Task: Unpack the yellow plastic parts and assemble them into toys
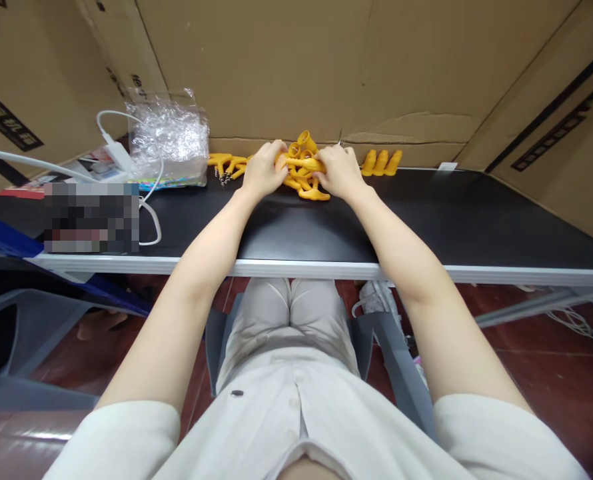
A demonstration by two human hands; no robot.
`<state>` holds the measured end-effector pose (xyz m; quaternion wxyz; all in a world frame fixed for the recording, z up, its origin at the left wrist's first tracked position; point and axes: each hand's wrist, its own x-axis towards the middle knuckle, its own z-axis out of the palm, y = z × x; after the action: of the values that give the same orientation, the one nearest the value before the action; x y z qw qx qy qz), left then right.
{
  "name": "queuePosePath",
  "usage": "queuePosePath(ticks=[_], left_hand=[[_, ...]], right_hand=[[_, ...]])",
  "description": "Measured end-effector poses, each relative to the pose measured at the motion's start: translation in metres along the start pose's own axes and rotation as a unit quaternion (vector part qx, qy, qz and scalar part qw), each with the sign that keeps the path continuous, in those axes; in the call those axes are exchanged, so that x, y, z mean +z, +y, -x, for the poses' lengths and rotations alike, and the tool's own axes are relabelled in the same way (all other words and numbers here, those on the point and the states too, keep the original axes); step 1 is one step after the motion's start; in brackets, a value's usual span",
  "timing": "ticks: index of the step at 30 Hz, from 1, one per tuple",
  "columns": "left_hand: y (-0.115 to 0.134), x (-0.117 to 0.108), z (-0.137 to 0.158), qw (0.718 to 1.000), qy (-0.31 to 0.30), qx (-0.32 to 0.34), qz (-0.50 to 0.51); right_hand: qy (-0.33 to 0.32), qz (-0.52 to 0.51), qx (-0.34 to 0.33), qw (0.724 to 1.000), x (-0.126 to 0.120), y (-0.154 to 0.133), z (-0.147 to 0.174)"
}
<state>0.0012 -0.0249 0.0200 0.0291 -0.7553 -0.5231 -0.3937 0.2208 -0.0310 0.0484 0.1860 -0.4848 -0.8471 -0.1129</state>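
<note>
My left hand (265, 168) and my right hand (340, 171) are at the far side of the black tabletop, fingers curled in toward each other. Between them they grip a yellow plastic piece (304, 163), one end in each hand; its exact kind is too small to tell. Below it lies a pile of branched yellow plastic parts (312, 193). Yellow hollow cups (306, 140) rest just behind the hands. To the left are more branched yellow parts (220, 160), with small metal springs or screws hanging from them. Three yellow tapered caps (380, 163) stand upright right of my right hand.
Cardboard walls (286, 67) enclose the table at the back and sides. Clear plastic wrap (169, 130) on colourful packets, a white cable (151, 220) and a blurred-out item (91, 219) occupy the left side. A metal edge (306, 269) runs along the front.
</note>
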Motion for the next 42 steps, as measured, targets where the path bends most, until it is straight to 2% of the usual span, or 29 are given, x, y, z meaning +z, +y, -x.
queuePosePath(ticks=[6, 11, 16, 21, 28, 32, 37, 42], left_hand=[[0.003, 0.000, 0.002, 1.000, 0.002, -0.015, 0.008], [0.007, -0.005, 0.005, 1.000, 0.003, -0.023, -0.010], [0.011, -0.006, 0.006, 0.999, 0.006, -0.031, -0.012], [0.004, -0.001, 0.004, 1.000, 0.024, -0.012, 0.010], [-0.010, 0.008, -0.001, 0.998, 0.035, 0.007, 0.043], [-0.008, 0.009, -0.001, 0.998, 0.042, 0.012, 0.040], [-0.002, 0.008, 0.000, 0.999, 0.019, -0.008, 0.035], [-0.003, 0.005, 0.001, 0.999, 0.022, -0.013, 0.027]], right_hand=[[0.014, 0.007, 0.014, 1.000, -0.004, -0.009, 0.002], [-0.013, -0.026, -0.021, 0.999, -0.001, -0.006, 0.004], [0.006, -0.017, -0.036, 0.999, 0.002, -0.005, 0.003], [0.009, 0.005, -0.042, 0.999, 0.001, -0.006, 0.002], [0.080, -0.009, -0.078, 0.994, 0.013, 0.005, -0.002], [0.071, 0.024, -0.064, 0.995, 0.011, 0.003, -0.001], [0.082, 0.049, -0.052, 0.994, 0.005, -0.002, 0.000], [0.066, 0.012, -0.074, 0.995, 0.009, 0.003, 0.001]])
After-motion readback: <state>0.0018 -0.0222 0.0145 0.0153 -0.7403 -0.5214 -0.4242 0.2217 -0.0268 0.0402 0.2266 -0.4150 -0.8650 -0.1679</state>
